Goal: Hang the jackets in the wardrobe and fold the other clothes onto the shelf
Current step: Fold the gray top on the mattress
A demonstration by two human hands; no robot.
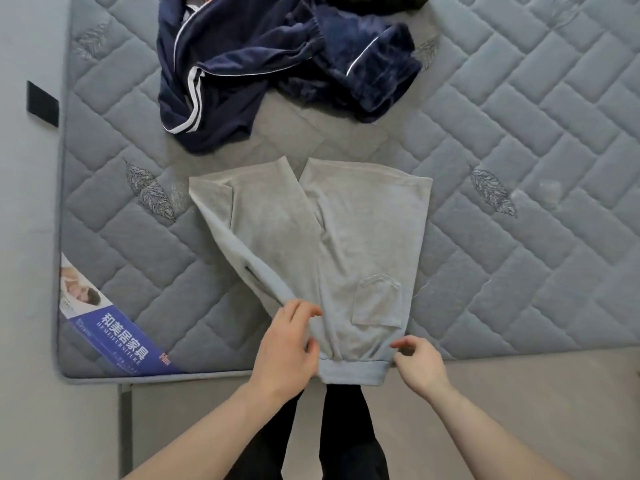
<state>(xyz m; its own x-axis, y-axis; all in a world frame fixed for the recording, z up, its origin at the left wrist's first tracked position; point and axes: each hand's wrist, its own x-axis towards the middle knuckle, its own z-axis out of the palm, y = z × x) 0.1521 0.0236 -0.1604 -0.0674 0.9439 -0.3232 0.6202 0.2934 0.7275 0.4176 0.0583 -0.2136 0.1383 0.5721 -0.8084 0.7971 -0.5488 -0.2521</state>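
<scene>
Two bare forearms reach forward from the bottom of the view, over dark trouser legs (349,434), toward the near edge of a grey quilted mattress (519,133).

On the mattress, right in front of the person, lie grey trousers (332,237). They are spread fairly flat, with the waistband at the near edge, slightly overhanging it, and the two legs pointing away. A patch pocket (379,299) faces up near the waistband.

Left hand (287,344): it rests on the left side of the waistband, with the thumb and fingers curled round a gathered fold of the cloth, pinching it. Right hand (420,363): it sits just beside the right end of the waistband, fingers loosely curled. It may touch the hem, but it does not clearly hold anything.

Further away on the mattress, well apart from the trousers, is a crumpled navy pile (263,67) with white piping; it looks like pyjamas or a robe, not yet sorted. A printed blue label (117,337) lies on the mattress's near left corner.

The step in hand looks like starting to fold the trousers. Risks from here: with only one side firmly held, a lift could drag the cloth crooked, so the legs would not line up and the fold would come out uneven. The overhanging waistband could also slide off the edge toward the floor if released.
</scene>
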